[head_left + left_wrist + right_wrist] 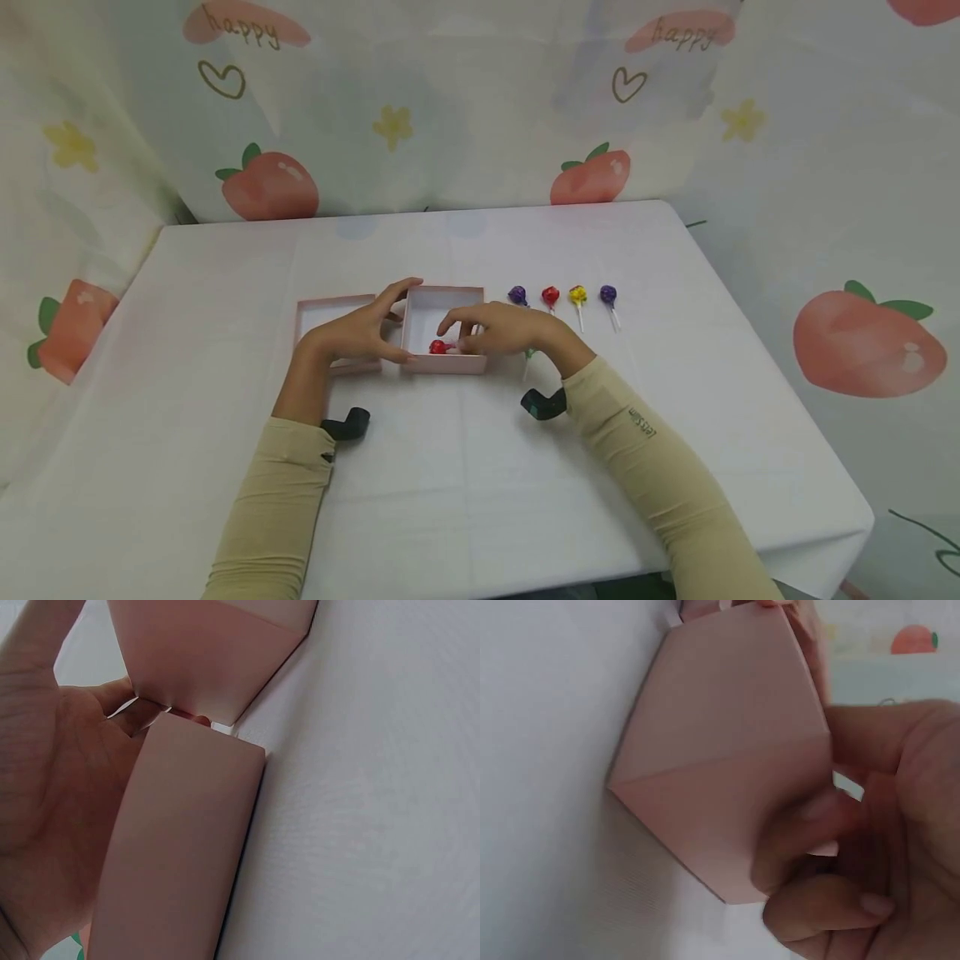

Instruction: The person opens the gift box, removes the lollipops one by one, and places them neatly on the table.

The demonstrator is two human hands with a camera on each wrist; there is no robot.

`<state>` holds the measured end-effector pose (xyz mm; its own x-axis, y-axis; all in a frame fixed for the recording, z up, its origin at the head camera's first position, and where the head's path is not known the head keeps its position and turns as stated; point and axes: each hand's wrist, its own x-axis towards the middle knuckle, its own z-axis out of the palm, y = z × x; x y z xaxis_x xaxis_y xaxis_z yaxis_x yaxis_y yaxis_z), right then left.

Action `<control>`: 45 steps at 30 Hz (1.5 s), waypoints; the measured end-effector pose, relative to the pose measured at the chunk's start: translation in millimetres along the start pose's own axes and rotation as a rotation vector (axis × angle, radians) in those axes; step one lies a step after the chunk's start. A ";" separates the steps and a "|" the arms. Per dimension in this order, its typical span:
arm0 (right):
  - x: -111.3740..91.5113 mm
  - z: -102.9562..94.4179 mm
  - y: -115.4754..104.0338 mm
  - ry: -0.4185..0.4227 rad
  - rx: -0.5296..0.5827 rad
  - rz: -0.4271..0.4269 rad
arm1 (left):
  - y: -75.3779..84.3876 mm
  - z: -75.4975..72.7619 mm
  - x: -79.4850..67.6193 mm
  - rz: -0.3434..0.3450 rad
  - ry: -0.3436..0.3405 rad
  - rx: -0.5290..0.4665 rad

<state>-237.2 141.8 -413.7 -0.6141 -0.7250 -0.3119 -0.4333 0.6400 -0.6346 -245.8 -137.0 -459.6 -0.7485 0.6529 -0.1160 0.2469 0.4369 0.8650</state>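
Observation:
An open pink box (444, 364) with a pale inside stands on the table, and my left hand (358, 332) grips its left side, thumb at the front corner and fingers at the back. Inside the box lies a red lollipop (437, 347), its stick end toward the right. My right hand (501, 327) reaches over the box's right wall and pinches that stick end; its fingertips partly hide the stick. In the right wrist view, the curled fingers (817, 904) are beside the box's wall (720, 697). A second open pink box (322, 312) sits to the left, partly under my left hand.
Right of the boxes, a row on the white tablecloth (450, 483) holds a purple lollipop (517, 294), a red one, a yellow lollipop (577, 294) and another purple one. A green lollipop (529, 353) lies partly hidden by my right wrist. Printed fabric hangs behind the table.

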 end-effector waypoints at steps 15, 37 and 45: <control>5.2 -7.7 -37.6 0.168 -0.225 0.089 | -2.5 -0.4 0.4 0.014 -0.009 -0.012; 48.2 -7.7 -30.5 -0.189 -0.258 0.031 | -2.3 -2.8 -0.8 0.022 -0.026 -0.058; 51.1 -5.0 -28.4 -0.163 -0.220 0.035 | -0.5 -3.3 -1.8 0.015 -0.019 -0.042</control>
<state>-259.6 87.8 -408.1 -0.5247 -0.7216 -0.4516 -0.5573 0.6922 -0.4586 -246.7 -140.5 -458.2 -0.7327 0.6713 -0.1119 0.2317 0.4006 0.8865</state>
